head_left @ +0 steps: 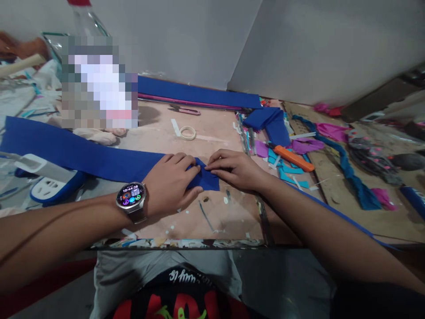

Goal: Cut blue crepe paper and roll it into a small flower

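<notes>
A long blue fabric strip (109, 161) lies across the board from the left, its right end under my hands. My left hand (172, 181) rests flat over the strip, thumb apart from the fingers, pressing it down. At the strip's right end, my right hand (237, 168) has its thumb and fingertips together on the folded edge of the cloth. Beyond the hands lie a roll of tape (187, 133) and a pair of pink thread snips (186, 110).
An orange utility knife (294, 158) lies among fabric scraps to the right. Another blue strip (199, 92) runs along the wall, with a folded blue piece (268, 122) beside it. A white-and-blue power strip (55, 179) sits at left, near a pixelated patch.
</notes>
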Tool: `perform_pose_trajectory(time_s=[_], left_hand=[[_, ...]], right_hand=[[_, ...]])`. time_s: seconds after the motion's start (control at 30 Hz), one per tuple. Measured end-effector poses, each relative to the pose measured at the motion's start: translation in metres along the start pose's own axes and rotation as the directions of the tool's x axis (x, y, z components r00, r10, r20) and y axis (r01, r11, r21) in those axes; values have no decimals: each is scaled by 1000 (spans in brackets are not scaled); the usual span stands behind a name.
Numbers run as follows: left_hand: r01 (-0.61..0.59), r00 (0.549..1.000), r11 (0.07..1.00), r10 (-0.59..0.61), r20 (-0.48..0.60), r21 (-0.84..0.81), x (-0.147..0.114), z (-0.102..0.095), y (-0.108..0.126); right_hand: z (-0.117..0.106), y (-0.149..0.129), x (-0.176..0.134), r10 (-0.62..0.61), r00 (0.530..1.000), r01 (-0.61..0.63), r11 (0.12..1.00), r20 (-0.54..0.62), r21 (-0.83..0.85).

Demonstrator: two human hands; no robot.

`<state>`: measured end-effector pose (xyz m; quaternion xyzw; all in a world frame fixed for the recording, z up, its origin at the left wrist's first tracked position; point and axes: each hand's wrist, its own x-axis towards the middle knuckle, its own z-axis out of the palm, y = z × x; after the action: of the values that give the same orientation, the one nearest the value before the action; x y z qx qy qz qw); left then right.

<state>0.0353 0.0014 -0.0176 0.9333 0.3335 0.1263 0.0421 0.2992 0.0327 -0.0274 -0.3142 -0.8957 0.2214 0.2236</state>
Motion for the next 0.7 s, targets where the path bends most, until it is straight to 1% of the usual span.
perform_pose_trajectory(time_s=[0.2,0.4,0.7], left_hand=[[0,1000,1000,0,-4,-17,0,1,-1],[-30,1000,998,30,-1,-62,0,2,-2],[-28,1000,998,28,-12,-64,0,4,-2]], right_hand=[[0,0,0,5,1000,-5,1000,7,0],[0,-1,1,44,999,-44,999,-14,8],[1,1,0,49,998,-50,999,-31,-16]])
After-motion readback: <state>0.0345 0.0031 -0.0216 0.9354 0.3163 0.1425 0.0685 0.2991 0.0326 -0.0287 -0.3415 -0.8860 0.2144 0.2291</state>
